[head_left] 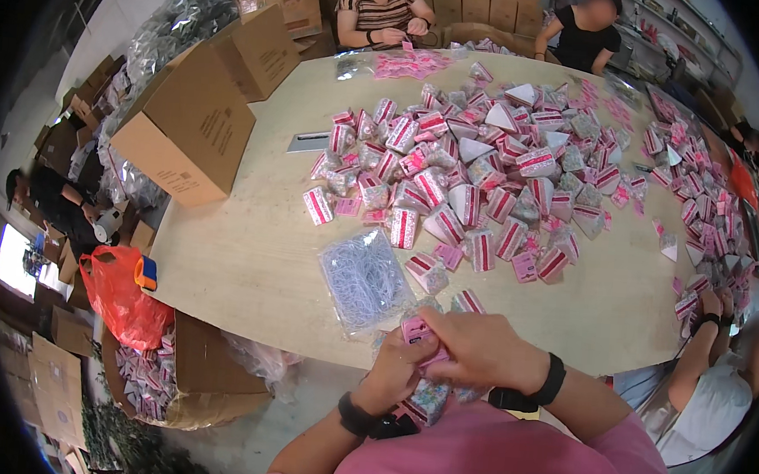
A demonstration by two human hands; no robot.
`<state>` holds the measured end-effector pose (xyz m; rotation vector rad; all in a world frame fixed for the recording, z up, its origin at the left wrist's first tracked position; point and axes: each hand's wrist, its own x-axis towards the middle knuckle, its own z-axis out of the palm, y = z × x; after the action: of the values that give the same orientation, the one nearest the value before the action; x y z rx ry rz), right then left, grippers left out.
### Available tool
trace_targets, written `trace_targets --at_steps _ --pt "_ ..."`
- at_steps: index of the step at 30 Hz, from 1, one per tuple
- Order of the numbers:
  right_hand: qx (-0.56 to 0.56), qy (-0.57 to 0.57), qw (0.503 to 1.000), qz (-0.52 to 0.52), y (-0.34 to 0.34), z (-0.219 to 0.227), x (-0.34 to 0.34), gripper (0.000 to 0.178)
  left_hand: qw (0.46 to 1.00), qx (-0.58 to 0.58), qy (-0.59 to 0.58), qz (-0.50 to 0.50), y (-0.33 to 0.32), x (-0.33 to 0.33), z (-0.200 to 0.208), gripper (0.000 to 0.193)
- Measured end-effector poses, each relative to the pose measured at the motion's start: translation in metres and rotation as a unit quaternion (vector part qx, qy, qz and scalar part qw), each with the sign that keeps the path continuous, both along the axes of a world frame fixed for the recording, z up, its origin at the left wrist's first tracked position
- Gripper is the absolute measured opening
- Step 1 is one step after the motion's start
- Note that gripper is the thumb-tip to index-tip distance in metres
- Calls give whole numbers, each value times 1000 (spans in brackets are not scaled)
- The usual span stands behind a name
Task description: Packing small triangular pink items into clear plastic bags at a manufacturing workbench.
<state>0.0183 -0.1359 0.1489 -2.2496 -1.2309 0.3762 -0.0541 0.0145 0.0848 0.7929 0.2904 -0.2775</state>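
Observation:
At the near table edge, my left hand (393, 370) and my right hand (487, 350) meet, both closed on a small pink card (417, 330). Dark markings show on its face; the fingers cover its lower part. Below the hands, close to my body, lies a clear packet with speckled, multicoloured contents (429, 400), partly hidden by them. A clear bag of thin white strings (364, 279) rests on the table just beyond my left hand. Right past my fingers sits a wedge-shaped pink-and-white pack (468, 301).
A large pile of wedge-shaped packs (470, 173) spreads over the table (237, 289). Cardboard boxes (191, 125) stand at the far left. A red plastic bag (124, 295) and an open carton (215, 375) are left of the table edge. Other people sit around it.

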Motion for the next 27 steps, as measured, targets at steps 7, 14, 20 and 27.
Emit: trace_targets --at_steps 7,14,20,27 --pt "-12 -72 997 19 10 -14 -9 74 999 -38 13 23 -7 1 -11 21" --pt "-44 -138 990 0 21 -15 -7 65 998 -51 -32 30 -6 4 -10 19" --pt "-11 -114 993 10 29 -30 -4 56 998 48 -21 22 -3 7 -30 17" --pt "-20 146 989 -16 21 -4 28 39 993 106 -2 -42 11 -3 -12 15"
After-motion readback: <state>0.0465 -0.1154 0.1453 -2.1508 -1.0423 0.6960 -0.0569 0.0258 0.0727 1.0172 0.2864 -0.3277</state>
